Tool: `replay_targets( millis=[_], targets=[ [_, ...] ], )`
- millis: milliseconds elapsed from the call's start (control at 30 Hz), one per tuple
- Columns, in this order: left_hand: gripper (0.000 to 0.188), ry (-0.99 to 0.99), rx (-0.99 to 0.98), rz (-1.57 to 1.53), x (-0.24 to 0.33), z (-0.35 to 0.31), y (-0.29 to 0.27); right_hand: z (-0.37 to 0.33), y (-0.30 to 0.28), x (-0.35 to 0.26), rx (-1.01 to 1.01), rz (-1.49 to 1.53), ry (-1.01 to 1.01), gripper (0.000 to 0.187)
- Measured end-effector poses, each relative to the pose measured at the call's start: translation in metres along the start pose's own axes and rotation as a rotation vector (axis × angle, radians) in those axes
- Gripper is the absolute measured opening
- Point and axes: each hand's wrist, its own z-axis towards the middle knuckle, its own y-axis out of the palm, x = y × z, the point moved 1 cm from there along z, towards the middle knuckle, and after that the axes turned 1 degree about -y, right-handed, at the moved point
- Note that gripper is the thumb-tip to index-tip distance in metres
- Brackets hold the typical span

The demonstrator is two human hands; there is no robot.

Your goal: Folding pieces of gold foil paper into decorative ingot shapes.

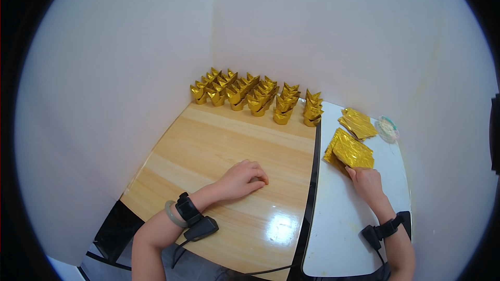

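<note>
My left hand [241, 180] rests on the wood-grain table top [219, 140], its fingers loosely curled and nothing visible in them. Over the white table on the right, my right hand [366, 181] pinches the near edge of a gold foil paper sheet [354, 150]. That sheet lies over other gold foil papers [332, 148], which fan out under it to the left. My right fingertips are partly hidden. At the far edge of the wooden top stand several rows of folded gold paper ingots [259, 105], nested one behind another.
More flat gold foil papers [358, 123] lie farther back on the white table [338, 229]. Beside them sits a small clear round container [387, 129] with pale contents. White walls [323, 36] close in the far and both sides. A black strip [310, 203] separates the two tops.
</note>
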Motion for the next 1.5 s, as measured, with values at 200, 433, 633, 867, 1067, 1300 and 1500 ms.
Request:
replay_targets(
  millis=[200,433,633,867,1067,1300,1500],
  targets=[
    [0.011,0.006,0.003,-0.006,-0.001,-0.002,-0.001,-0.008,-0.013,-0.003,0.043,0.268,-0.056,0.025],
    [0.012,-0.039,-0.048,0.014,0.011,0.0,-0.009,0.02,-0.061,0.017,0.088,0.115,0.008,0.014],
    [0.027,0.246,0.685,0.24,0.041,-0.004,-0.022,0.025,-0.069,-0.068,-0.129,1.321,-0.07,0.024],
    [0.04,0.228,0.292,0.212,0.044,0.002,-0.01,0.035,-0.015,-0.114,-0.398,1.17,-0.105,0.029],
    [0.067,0.089,-0.208,0.458,0.016,-0.008,0.01,0.029,0.012,-0.137,0.311,0.475,-0.458,0.06],
    [0.071,0.054,-0.178,0.441,0.016,-0.004,0.011,-0.002,0.01,-0.164,-0.138,0.373,-0.633,0.094],
    [0.074,0.071,-0.144,0.439,0.009,-0.007,0.014,0.003,0.007,-0.149,-0.151,0.324,-0.644,0.095]
  ],
)
